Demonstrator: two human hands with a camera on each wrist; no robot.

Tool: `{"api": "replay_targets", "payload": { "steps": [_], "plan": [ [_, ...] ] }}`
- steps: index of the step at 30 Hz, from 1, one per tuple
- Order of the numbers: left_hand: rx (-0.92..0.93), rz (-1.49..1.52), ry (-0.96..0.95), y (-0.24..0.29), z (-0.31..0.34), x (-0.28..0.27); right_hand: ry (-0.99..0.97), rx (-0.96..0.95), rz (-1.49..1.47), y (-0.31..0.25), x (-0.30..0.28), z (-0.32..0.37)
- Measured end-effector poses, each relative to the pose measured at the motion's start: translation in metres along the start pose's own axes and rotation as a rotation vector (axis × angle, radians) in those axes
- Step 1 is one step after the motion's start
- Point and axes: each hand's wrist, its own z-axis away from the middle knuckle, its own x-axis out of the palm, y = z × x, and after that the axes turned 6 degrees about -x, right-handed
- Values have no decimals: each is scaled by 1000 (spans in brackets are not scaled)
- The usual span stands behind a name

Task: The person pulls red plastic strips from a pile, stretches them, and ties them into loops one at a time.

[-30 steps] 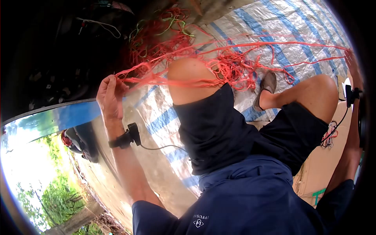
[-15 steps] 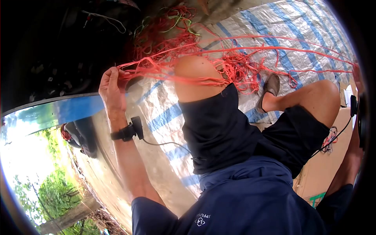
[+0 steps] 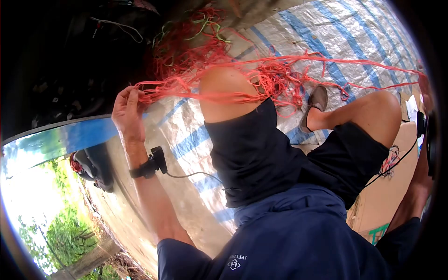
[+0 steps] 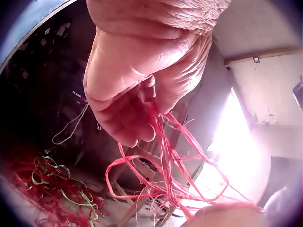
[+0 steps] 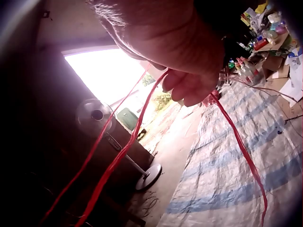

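Observation:
Thumb and fingers of my left hand (image 3: 129,113) pinch a bundle of red plastic twine (image 3: 163,88) at the left of the head view. Loose loops and frayed strands of it hang from the fingertips in the left wrist view. The lengths run across above my bent knee to my right hand (image 3: 424,88), which sits at the dim right edge. In the right wrist view, my right hand's curled fingers (image 5: 187,90) hold the twine, with strands coming out on both sides. A tangled red heap (image 3: 275,79) lies beneath the stretched lengths.
A larger red tangle with green strands (image 3: 205,28) lies farther back. Blue-and-white striped sheeting (image 3: 345,28) covers the floor, with cardboard (image 3: 387,196) at the right. A standing fan (image 5: 97,115) and a pile of bottles and scraps (image 5: 265,38) show in the right wrist view.
Both hands keep hold of the twine. My right hand has shifted slightly down and outward at the right edge, and the upper strands now hang closer together. The left hand has barely moved.

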Motion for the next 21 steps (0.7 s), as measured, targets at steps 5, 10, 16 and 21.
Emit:
{"api": "replay_targets", "payload": {
  "steps": [5,10,16,21],
  "plan": [
    [18,-450,-5,-4,12,21,6,-16,25,-5,2,-7],
    [359,-818,71,18,48,61,17,-18,49,-5,-1,-4],
    [340,-570,-257,10,95,118,12,-25,15,-11,6,-14],
    [339,-513,-207,7,97,122,21,-3,-11,-13,3,-5]
  ]
}}
